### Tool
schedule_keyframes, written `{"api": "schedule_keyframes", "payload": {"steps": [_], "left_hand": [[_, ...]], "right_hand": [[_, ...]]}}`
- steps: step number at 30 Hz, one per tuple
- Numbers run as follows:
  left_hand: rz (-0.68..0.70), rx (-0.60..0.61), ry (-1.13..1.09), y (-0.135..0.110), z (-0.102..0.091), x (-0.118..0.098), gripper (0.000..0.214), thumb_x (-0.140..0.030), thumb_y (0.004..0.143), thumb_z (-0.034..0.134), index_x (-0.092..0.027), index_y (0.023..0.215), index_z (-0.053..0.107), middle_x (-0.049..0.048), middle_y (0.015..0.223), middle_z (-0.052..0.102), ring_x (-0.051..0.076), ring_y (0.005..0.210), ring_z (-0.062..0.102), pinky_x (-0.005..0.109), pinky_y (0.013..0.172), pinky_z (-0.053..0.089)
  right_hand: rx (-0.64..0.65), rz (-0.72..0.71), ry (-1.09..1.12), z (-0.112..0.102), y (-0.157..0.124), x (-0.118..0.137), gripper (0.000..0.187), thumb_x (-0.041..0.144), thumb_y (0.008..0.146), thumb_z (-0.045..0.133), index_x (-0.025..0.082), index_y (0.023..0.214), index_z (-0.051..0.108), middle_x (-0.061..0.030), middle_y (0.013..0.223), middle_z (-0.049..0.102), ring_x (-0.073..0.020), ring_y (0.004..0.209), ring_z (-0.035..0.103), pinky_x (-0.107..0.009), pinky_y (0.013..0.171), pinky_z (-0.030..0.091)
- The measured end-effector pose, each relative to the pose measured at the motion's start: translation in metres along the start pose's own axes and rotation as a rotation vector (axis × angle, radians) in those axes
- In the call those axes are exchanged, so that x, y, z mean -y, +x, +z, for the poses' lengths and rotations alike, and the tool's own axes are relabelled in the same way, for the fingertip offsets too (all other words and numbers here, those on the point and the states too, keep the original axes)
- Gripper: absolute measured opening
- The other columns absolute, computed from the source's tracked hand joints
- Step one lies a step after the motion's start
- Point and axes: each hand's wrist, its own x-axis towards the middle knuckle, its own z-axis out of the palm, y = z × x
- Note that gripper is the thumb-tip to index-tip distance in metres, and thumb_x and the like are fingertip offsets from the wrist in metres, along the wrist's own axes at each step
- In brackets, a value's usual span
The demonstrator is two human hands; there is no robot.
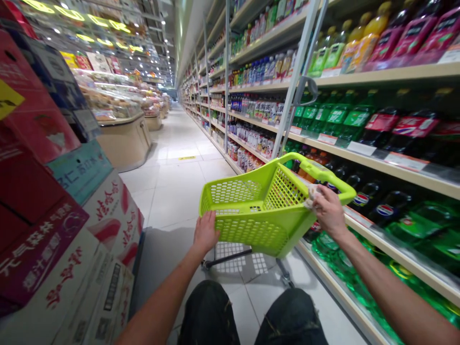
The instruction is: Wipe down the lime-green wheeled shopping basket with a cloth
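Observation:
A lime-green plastic shopping cart (251, 235) with a perforated basket stands before my knees, turned sideways with its handle to the right. My left hand (206, 233) is closed over the near left rim of the basket. At the handle end, my right hand (327, 209) pinches a crumpled whitish cloth (312, 195) and presses it to the cart's upper edge. The basket holds nothing that I can see. Dark wheeled legs (230, 257) show under it, partly hidden by the basket.
Shelves of soda bottles (355, 115) run along the right, close to the cart. Stacked drink cartons (108, 215) rise on the left. A tiled aisle (168, 177) stretches ahead, past a rounded display counter (122, 139). My bent knees (210, 311) are just below the cart.

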Motion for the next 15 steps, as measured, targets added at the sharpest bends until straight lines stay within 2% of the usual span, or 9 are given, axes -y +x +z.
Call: {"api": "schedule_keyframes", "payload": {"steps": [2,4,8,11,13,15], "left_hand": [[-0.032,0.006,-0.002,0.001,0.002,-0.002,0.061,-0.020,0.067,0.049,-0.006,0.125,0.037,0.0153,0.131,0.043,0.026,0.124,0.035,0.040,0.102,0.027],[-0.056,0.032,-0.008,0.000,0.002,-0.006,0.063,-0.021,0.067,0.049,-0.005,0.127,0.035,0.0159,0.133,0.040,0.027,0.126,0.032,0.041,0.103,0.026],[-0.041,0.075,-0.023,-0.003,-0.003,-0.013,0.065,-0.024,0.068,0.050,-0.004,0.128,0.033,0.0158,0.135,0.037,0.026,0.127,0.029,0.039,0.104,0.025],[-0.021,0.096,-0.028,-0.006,-0.007,-0.015,0.063,-0.023,0.069,0.050,-0.007,0.128,0.033,0.0147,0.135,0.039,0.024,0.126,0.032,0.040,0.104,0.024],[-0.012,0.097,-0.038,-0.006,-0.009,-0.014,0.058,-0.021,0.071,0.048,-0.010,0.126,0.036,0.0128,0.132,0.043,0.023,0.122,0.037,0.043,0.104,0.023],[-0.014,0.080,-0.053,-0.004,-0.009,-0.012,0.050,-0.022,0.075,0.045,-0.013,0.123,0.039,0.0105,0.127,0.049,0.022,0.118,0.041,0.044,0.104,0.023]], "right_hand": [[0.052,-0.048,-0.043,-0.002,0.004,-0.009,0.025,0.015,0.073,0.041,0.017,0.089,0.061,-0.0114,0.117,0.052,-0.0280,0.113,0.044,-0.049,0.092,0.039],[0.133,-0.087,-0.039,0.011,0.003,0.001,0.028,0.016,0.073,0.043,0.015,0.096,0.059,-0.0134,0.117,0.050,-0.0280,0.113,0.044,-0.048,0.093,0.038],[0.266,-0.143,0.066,0.064,-0.005,0.058,0.032,0.022,0.073,0.050,0.012,0.103,0.056,-0.0164,0.115,0.051,-0.0265,0.110,0.045,-0.045,0.093,0.040],[0.298,-0.198,0.137,0.090,-0.010,0.084,0.032,0.014,0.079,0.040,0.014,0.107,0.055,-0.0142,0.112,0.055,-0.0219,0.109,0.047,-0.041,0.092,0.042],[0.292,-0.232,0.129,0.090,-0.012,0.076,0.035,0.010,0.081,0.035,0.016,0.110,0.054,-0.0117,0.113,0.056,-0.0200,0.111,0.047,-0.041,0.093,0.041],[0.255,-0.224,0.052,0.076,-0.013,0.050,0.036,0.010,0.082,0.034,0.016,0.113,0.052,-0.0116,0.116,0.056,-0.0216,0.115,0.044,-0.044,0.094,0.038]]}}
